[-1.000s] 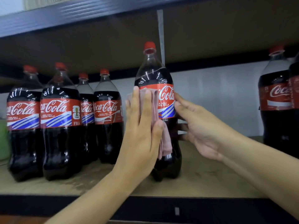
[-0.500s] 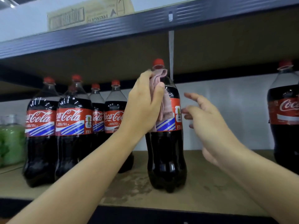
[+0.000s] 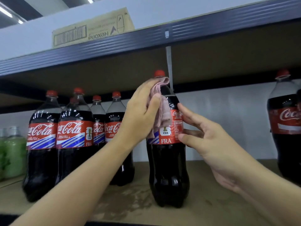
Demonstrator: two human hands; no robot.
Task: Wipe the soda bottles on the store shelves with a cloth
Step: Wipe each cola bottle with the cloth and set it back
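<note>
A tall cola bottle [image 3: 168, 168] with a red cap and red label stands alone at the middle of the shelf board [image 3: 211, 207]. My left hand [image 3: 140, 115] grips a pink cloth [image 3: 160, 110] and presses it against the bottle's neck and shoulder, just under the cap. My right hand [image 3: 210, 139] is on the bottle's right side, with thumb and straight fingertips touching the label.
Several more cola bottles [image 3: 71, 144] stand grouped at the left, and another cola bottle [image 3: 286, 128] at the right edge. Green bottles [image 3: 11, 152] sit far left. The upper shelf [image 3: 146, 41] hangs close above the caps and carries a cardboard box [image 3: 92, 28].
My left hand slid the cloth up from the label to the bottle's neck. My right hand came off the bottle, then returned to touch the label. The bottle has turned.
</note>
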